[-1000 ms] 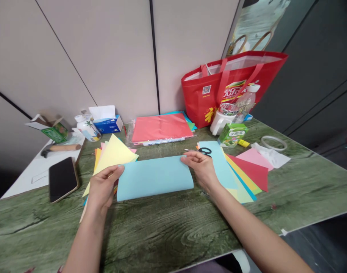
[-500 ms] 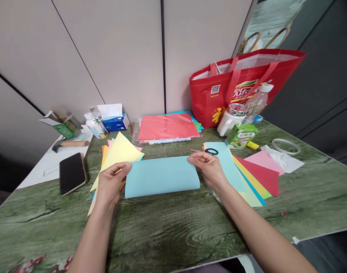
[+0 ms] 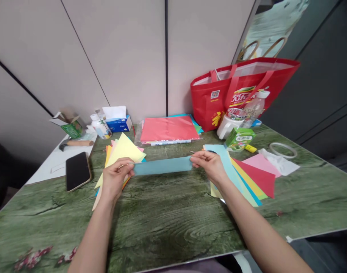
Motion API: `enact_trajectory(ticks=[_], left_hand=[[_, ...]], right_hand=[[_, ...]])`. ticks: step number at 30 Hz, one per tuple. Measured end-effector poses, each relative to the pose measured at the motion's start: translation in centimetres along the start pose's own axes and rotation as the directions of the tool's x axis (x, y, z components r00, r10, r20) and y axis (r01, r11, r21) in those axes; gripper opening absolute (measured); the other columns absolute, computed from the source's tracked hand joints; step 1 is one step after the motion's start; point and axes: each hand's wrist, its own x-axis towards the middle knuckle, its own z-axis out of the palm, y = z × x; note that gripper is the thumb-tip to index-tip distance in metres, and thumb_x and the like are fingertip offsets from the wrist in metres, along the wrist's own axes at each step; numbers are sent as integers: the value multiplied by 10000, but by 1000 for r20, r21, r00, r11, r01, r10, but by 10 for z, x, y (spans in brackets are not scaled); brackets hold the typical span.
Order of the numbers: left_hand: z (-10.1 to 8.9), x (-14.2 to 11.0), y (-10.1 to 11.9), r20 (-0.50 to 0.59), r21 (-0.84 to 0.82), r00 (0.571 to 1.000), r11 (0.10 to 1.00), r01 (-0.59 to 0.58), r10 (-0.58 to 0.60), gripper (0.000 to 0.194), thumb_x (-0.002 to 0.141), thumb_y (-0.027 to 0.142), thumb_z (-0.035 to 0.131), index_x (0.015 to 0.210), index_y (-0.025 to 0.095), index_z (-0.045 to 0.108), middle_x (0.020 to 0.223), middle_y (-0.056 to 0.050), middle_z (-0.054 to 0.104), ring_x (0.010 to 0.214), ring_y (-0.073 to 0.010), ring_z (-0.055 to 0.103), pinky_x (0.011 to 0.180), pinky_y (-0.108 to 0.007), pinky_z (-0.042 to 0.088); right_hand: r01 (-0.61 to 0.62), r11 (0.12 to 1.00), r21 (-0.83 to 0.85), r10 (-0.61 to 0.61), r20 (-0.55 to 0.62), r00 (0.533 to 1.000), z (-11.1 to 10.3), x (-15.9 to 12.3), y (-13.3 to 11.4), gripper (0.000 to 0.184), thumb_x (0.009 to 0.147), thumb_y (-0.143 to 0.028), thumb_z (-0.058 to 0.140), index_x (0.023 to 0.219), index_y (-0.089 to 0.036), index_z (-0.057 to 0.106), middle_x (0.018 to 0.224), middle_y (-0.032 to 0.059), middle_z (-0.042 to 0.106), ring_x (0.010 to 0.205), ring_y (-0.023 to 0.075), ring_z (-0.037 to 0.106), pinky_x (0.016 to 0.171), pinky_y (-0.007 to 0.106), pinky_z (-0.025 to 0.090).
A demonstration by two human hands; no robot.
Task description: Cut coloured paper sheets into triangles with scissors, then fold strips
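A light blue sheet of paper (image 3: 162,166) is held up above the table, seen as a narrow, darker band. My left hand (image 3: 116,175) pinches its left end between thumb and fingers. At the right end, my right hand (image 3: 209,166) grips it the same way. Behind my left hand lies a fan of coloured paper with a yellow sheet (image 3: 124,148) on top. By my right hand is another fan, with a light blue sheet (image 3: 227,163) and a red sheet (image 3: 260,172). Scissors (image 3: 211,151) are mostly hidden behind my right hand.
At the back lies a red paper pack (image 3: 170,128). A red tote bag (image 3: 207,102), white mug (image 3: 228,127), plastic bottle (image 3: 255,108) and green carton (image 3: 239,139) stand right. On the left are a phone (image 3: 78,171), hammer (image 3: 78,143), tissue box (image 3: 119,124) and white bottle (image 3: 101,126).
The light blue sheet has tilted, so its broad face now shows as a thin band. Both hands keep their hold on its ends. The camera view has shifted slightly.
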Motion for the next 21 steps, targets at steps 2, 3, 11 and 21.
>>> enact_trajectory(ticks=[2,3,11,21], left_hand=[[-3,0,-1,57,26,998,999,-19,17,124,551,281,748,595,176,700,732,-36,637,581,-153,578,588,-297,498],[-6,-1,-1,84,46,996,998,-30,26,128,552,291,749,591,179,703,730,-44,642,642,-178,596,645,-318,505],[-38,-24,-9,410,274,908,938,-211,84,114,641,358,701,602,258,738,758,-83,686,735,-209,617,709,-317,475],[-52,-33,-36,734,353,667,768,-534,127,250,842,302,478,851,275,726,920,-108,673,858,-207,603,786,-340,449]], right_hand=[[32,999,-30,-30,46,998,-3,2,-2,185,555,-350,776,646,-211,696,598,-8,690,517,130,593,531,277,472],[50,997,-50,-46,81,996,-6,2,-4,178,560,-349,773,642,-211,696,649,4,707,574,145,619,579,292,489],[198,946,-256,-42,510,859,-24,-18,-9,132,640,-353,729,605,-226,725,757,48,735,683,189,655,637,321,504],[484,813,-325,-88,752,654,-35,-22,6,137,777,-332,633,712,-270,736,817,49,732,814,212,596,796,393,452]])
